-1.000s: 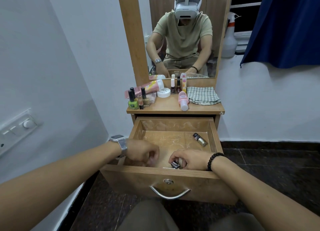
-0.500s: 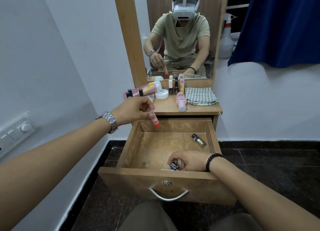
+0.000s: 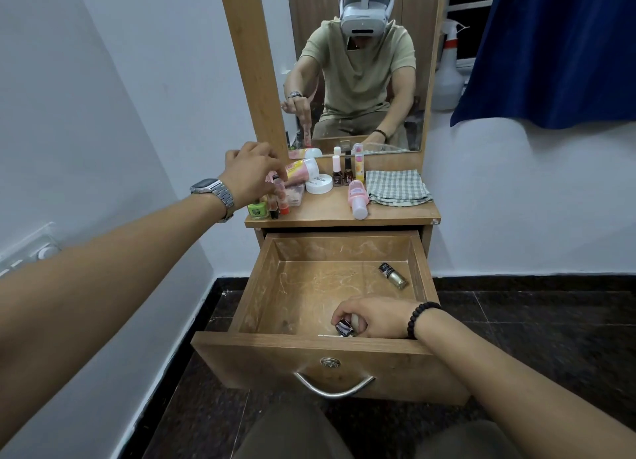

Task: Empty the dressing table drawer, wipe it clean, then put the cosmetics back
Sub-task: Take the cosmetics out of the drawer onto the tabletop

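Observation:
The wooden drawer [image 3: 261,279] stands pulled out below the dressing table top [image 3: 327,209]. My left hand [image 3: 253,172] pinches a small pink tube with a red cap [image 3: 281,197], standing it upright among the bottles at the top's left end. My right hand [image 3: 375,315] reaches into the drawer's front edge and grips a small dark bottle [image 3: 344,328]. A gold bottle with a black cap [image 3: 393,275] lies in the drawer's back right corner.
On the top are a green bottle [image 3: 258,210], a lying pink-yellow tube [image 3: 303,170], a white round jar [image 3: 319,184], three upright small bottles [image 3: 348,171], a lying pink bottle [image 3: 358,197] and a folded checked cloth [image 3: 397,187]. A mirror stands behind, a wall is close on the left.
My left hand lifted the pink tube out of the drawer and carried it up to the left end of the table top. My right hand stayed on the dark bottle.

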